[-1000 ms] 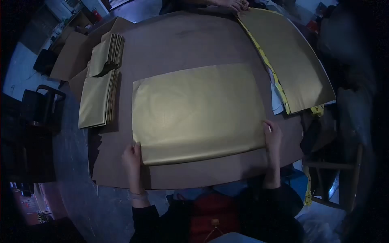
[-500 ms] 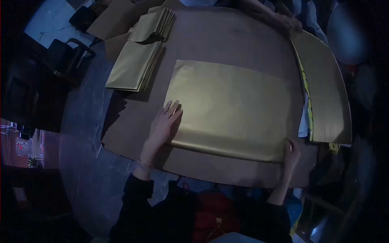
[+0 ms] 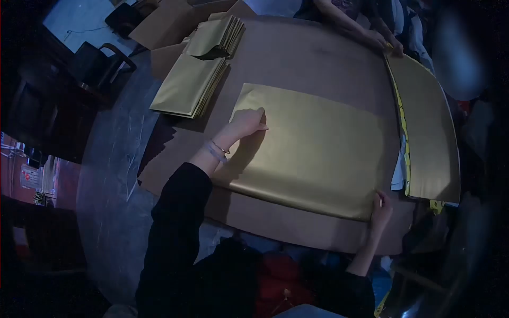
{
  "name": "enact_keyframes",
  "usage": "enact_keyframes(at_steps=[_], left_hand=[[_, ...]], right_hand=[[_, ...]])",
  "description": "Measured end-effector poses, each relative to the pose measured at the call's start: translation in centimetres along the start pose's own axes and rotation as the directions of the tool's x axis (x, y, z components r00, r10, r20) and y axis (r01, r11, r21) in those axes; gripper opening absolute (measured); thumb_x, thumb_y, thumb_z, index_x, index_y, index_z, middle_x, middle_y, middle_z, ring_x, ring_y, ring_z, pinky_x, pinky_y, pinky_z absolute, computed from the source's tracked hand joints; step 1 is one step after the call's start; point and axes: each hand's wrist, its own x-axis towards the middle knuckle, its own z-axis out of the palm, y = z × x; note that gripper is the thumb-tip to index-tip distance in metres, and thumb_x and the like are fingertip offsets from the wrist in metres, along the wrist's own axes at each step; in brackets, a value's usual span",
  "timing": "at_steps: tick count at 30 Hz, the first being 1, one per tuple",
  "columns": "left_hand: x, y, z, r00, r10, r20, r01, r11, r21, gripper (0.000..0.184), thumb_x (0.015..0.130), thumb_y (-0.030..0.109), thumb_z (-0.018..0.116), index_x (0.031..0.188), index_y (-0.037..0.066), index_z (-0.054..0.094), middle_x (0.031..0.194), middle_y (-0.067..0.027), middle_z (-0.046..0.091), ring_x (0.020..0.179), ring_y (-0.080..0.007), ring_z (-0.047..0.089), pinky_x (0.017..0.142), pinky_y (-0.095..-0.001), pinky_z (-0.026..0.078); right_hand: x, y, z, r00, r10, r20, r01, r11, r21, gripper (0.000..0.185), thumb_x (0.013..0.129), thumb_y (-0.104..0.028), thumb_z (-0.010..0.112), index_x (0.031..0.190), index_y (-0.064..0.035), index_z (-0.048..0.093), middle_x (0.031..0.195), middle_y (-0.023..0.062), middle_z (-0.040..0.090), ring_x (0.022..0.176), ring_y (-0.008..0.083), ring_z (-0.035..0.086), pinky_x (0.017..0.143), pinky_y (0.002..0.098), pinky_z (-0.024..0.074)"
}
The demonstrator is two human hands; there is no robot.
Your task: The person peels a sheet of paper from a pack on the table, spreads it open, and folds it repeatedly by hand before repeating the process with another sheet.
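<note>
A large gold paper sheet (image 3: 313, 148) lies on the brown table, its near edge rolled or folded over in a smooth bend. Over its left part is my left hand (image 3: 246, 123), fingers curled in and a shadow beneath it; nothing shows in its grip, and contact with the paper is unclear. At the sheet's near right corner my right hand (image 3: 380, 208) has its fingers closed against the edge, pinching the paper.
Stacks of folded gold paper (image 3: 188, 87) stand at the table's left, beside an open cardboard box (image 3: 161, 24). On the right stands a curved gold panel (image 3: 427, 130) with yellow tape along its edge. Another person's hands (image 3: 389, 45) touch its far end. A dark chair (image 3: 98, 63) stands beyond.
My left hand has moved up and to the right over the sheet, its fingers going from flat to curled. My right hand stays at the corner. The view has shifted slightly.
</note>
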Motion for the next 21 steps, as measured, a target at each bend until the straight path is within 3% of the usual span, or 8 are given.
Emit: enact_keyframes(at_steps=[3, 5, 7, 11, 13, 15, 19, 21], left_hand=[[1.2, -0.9, -0.2, 0.97, 0.187, -0.157, -0.17, 0.979, 0.116, 0.058, 0.072, 0.042, 0.072, 0.109, 0.003, 0.047, 0.1, -0.0168, 0.059, 0.095, -0.0341, 0.057, 0.075, -0.0424, 0.046], [2.2, -1.2, -1.0, 0.975, 0.192, -0.113, -0.188, 0.981, 0.049, 0.067, 0.063, 0.04, 0.079, 0.108, 0.003, 0.045, 0.105, -0.0175, 0.054, 0.102, -0.034, 0.053, 0.08, -0.0413, 0.045], [2.7, -1.2, -1.9, 0.978, 0.208, 0.015, -0.203, 0.969, -0.143, 0.083, 0.059, 0.04, 0.082, 0.119, 0.001, 0.04, 0.119, -0.0218, 0.05, 0.113, -0.038, 0.048, 0.09, -0.0415, 0.042], [4.9, -3.2, -0.3, 0.963, 0.263, -0.057, -0.267, 0.96, -0.079, 0.107, 0.053, 0.041, 0.085, 0.134, 0.001, 0.028, 0.138, -0.0242, 0.034, 0.128, -0.0379, 0.034, 0.103, -0.0392, 0.035], [5.1, -2.9, -0.9, 0.984, 0.124, 0.125, -0.114, 0.99, -0.077, 0.123, 0.05, 0.049, 0.085, 0.142, 0.002, 0.017, 0.148, -0.023, 0.015, 0.136, -0.0361, 0.022, 0.109, -0.0376, 0.028], [4.9, -2.8, -1.3, 0.986, 0.082, 0.143, -0.077, 0.996, -0.045, 0.127, 0.049, 0.054, 0.083, 0.142, 0.003, 0.015, 0.149, -0.0226, 0.013, 0.136, -0.0358, 0.021, 0.109, -0.038, 0.028], [4.8, -3.0, -1.3, 0.99, 0.002, 0.14, -0.006, 1.0, 0.03, 0.136, 0.044, 0.066, 0.079, 0.144, 0.003, 0.011, 0.149, -0.0223, 0.011, 0.136, -0.0363, 0.02, 0.109, -0.0395, 0.027], [5.2, -3.1, -0.9, 0.996, 0.005, 0.093, -0.007, 1.0, 0.016, 0.139, 0.036, 0.066, 0.081, 0.143, 0.005, 0.016, 0.148, -0.021, 0.018, 0.136, -0.0345, 0.023, 0.106, -0.0427, 0.032]], right_hand=[[1.2, 2.9, 0.6, 0.998, -0.053, 0.019, 0.052, 0.999, 0.003, 0.028, 0.091, -0.019, 0.055, 0.11, 0.0007, 0.062, 0.106, 0.0178, 0.062, 0.102, 0.0283, 0.058, 0.09, 0.0404, 0.0463], [1.3, 3.3, 0.9, 1.0, -0.029, -0.003, 0.029, 1.0, -0.009, 0.027, 0.091, -0.018, 0.054, 0.11, -0.0003, 0.062, 0.106, 0.0176, 0.062, 0.102, 0.0281, 0.058, 0.089, 0.0405, 0.0463], [1.2, 3.4, 0.9, 1.0, 0.0, -0.028, 0.0, 1.0, -0.023, 0.026, 0.091, -0.018, 0.054, 0.11, -0.0013, 0.062, 0.106, 0.0173, 0.062, 0.101, 0.0279, 0.058, 0.089, 0.0406, 0.0463], [1.1, 3.5, 0.9, 0.995, -0.1, -0.027, 0.102, 0.993, 0.055, 0.025, 0.089, -0.016, 0.055, 0.107, -0.0002, 0.062, 0.102, 0.0165, 0.063, 0.097, 0.0252, 0.06, 0.085, 0.0372, 0.0464], [0.7, 2.8, 0.8, 0.992, -0.107, -0.063, 0.111, 0.993, 0.049, 0.024, 0.087, -0.014, 0.057, 0.105, 0.0021, 0.062, 0.098, 0.0164, 0.064, 0.094, 0.0222, 0.061, 0.083, 0.0332, 0.0461], [0.4, 1.8, 0.5, 0.999, -0.041, -0.036, 0.04, 0.999, -0.022, 0.024, 0.092, -0.019, 0.053, 0.105, -0.0019, 0.063, 0.104, 0.0159, 0.062, 0.099, 0.0283, 0.058, 0.087, 0.0413, 0.0466], [0.3, 1.4, 0.3, 0.999, -0.037, -0.023, 0.037, 0.999, -0.012, 0.024, 0.092, -0.019, 0.053, 0.105, -0.0019, 0.063, 0.104, 0.0167, 0.062, 0.101, 0.0286, 0.058, 0.087, 0.0407, 0.046], [0.4, 1.7, 0.6, 0.999, -0.021, -0.03, 0.021, 0.999, -0.024, 0.024, 0.092, -0.018, 0.053, 0.105, -0.0013, 0.063, 0.103, 0.0169, 0.062, 0.102, 0.0288, 0.058, 0.087, 0.0405, 0.0458]])
